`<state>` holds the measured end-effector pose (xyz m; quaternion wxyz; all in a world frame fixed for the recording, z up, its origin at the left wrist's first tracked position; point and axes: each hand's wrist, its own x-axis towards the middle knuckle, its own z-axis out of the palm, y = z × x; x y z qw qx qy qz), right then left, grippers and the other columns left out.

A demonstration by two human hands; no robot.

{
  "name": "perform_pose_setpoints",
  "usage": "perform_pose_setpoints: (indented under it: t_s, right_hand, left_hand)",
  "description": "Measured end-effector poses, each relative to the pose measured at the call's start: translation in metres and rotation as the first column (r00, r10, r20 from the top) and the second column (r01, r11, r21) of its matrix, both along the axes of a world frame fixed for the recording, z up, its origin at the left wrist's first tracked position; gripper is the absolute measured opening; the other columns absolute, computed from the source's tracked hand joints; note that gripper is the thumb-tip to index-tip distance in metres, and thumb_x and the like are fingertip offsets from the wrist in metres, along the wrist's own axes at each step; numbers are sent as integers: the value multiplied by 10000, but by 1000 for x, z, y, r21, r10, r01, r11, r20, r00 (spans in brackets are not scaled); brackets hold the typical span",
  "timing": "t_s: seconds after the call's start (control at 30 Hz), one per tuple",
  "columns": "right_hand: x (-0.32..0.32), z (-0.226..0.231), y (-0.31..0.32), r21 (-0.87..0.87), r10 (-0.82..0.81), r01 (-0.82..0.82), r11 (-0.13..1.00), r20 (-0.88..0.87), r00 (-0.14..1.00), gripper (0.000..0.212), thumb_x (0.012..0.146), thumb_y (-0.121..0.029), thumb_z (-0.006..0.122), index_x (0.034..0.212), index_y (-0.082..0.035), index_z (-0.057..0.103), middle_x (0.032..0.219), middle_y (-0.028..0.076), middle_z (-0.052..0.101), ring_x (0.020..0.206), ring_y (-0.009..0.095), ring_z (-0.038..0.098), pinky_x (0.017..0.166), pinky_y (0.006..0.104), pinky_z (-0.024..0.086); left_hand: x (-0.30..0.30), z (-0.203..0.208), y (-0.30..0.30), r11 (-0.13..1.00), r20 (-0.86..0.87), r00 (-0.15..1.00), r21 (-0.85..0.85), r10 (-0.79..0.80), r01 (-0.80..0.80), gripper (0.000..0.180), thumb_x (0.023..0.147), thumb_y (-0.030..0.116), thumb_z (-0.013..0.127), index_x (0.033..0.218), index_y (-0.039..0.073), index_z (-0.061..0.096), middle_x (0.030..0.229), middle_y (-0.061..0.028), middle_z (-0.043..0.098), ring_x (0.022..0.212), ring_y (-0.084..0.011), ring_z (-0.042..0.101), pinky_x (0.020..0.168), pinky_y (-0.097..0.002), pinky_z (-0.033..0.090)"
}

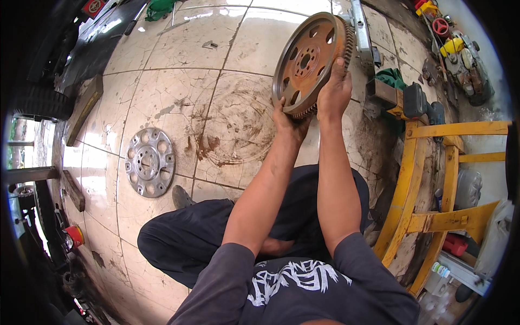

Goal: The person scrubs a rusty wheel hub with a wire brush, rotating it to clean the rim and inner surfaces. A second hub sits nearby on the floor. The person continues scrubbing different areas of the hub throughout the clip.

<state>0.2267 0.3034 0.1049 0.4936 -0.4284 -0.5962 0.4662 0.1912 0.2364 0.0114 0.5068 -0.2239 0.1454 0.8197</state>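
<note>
Both my arms reach forward, holding up a rusty flywheel [319,60] with a toothed ring around its rim. It is tilted, its brown face with a bolt circle and oval holes turned to the left. My left hand [290,120] grips the lower edge, thumb on the face side. My right hand [334,93] is closed on the toothed right edge, fingers partly hidden behind it. A silver flexplate [150,162], a flat disc with round holes, lies on the tiled floor to my left. Brown smears and ring-shaped dirt marks [230,127] cover the tiles in front of me.
A yellow frame [411,189] stands close on my right. Beyond it are a black box-shaped part [415,101], a green cloth [391,78] and a long metal bar [362,32]. A wooden block [85,110] and a tire [40,104] are at the left.
</note>
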Motion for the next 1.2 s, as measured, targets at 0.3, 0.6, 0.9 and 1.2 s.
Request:
perform_pose_setpoints:
  t_s: [0.3,0.6,0.9,1.2]
  right_hand:
    - [21,-35,14,-626,-338,1,780,-419,843,502,1125,-564,440,1162,-112,657,937,10,630,860,170,624,833,415,533]
    - [-12,-41,-44,-783,-284,-163,600,-399,872,447,1115,-565,459,1026,-165,635,806,-31,564,744,145,552,753,389,507]
    - [-30,-70,-119,-877,-199,-284,387,-380,904,483,1144,-499,352,1186,-94,612,1087,66,631,979,214,607,928,444,518]
    - [15,-165,-76,-671,448,-122,731,336,829,615,1005,-426,640,1336,92,653,1314,274,698,1169,385,697,959,500,524]
  left_hand:
    - [-20,22,-27,899,-270,951,-437,-149,17,501,935,342,670,1365,97,586,1302,-109,649,1122,-242,634,1010,-443,512]
    - [-39,14,-112,817,-306,937,-575,-171,-38,426,922,404,698,1232,115,653,1105,-81,671,1010,-224,654,904,-460,562]
    - [-89,-19,-229,561,-400,771,-825,-496,-68,437,896,565,703,959,134,676,710,49,463,587,-136,438,531,-327,372]
    - [-78,-53,-218,202,-267,540,-963,-798,-178,843,847,613,680,1034,-209,706,1052,-374,717,1033,-460,702,942,-490,496]
